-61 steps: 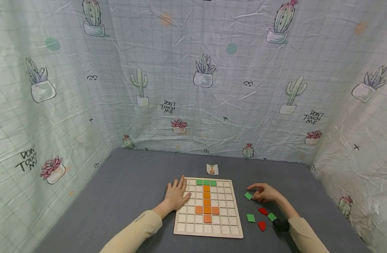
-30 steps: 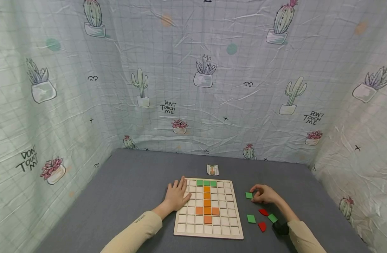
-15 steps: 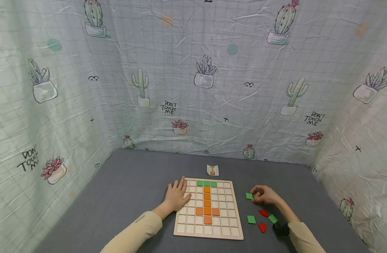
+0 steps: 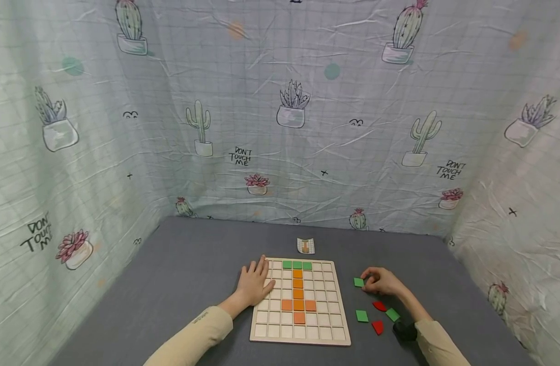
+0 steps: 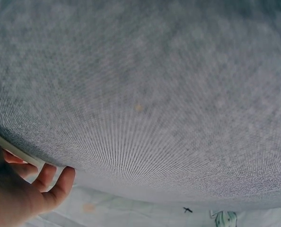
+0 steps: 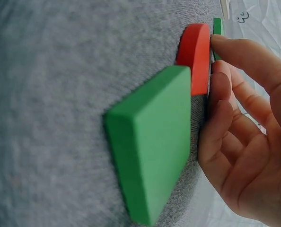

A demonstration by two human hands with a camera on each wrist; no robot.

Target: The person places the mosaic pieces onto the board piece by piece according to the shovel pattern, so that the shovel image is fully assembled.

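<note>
My left hand rests with spread, fairly straight fingers on the left edge of a pale wooden grid board. In the left wrist view its fingers lie along the board's rim. Right of the board, my right hand pinches a small green square tile between thumb and index finger, low over the table. The other fingers are curled in. In the right wrist view a larger-looking green tile and a red curved piece lie nearer the camera, beside that hand.
On the board, three green tiles form a top row above several orange tiles in a cross-like column. A small pattern card lies behind it. Loose green tile and red pieces lie at right. A cactus-print curtain surrounds the table.
The right hand's index finger has bent in toward the thumb onto the green tile, which has turned from diagonal to nearly square with the board. The left hand has stayed on the board.
</note>
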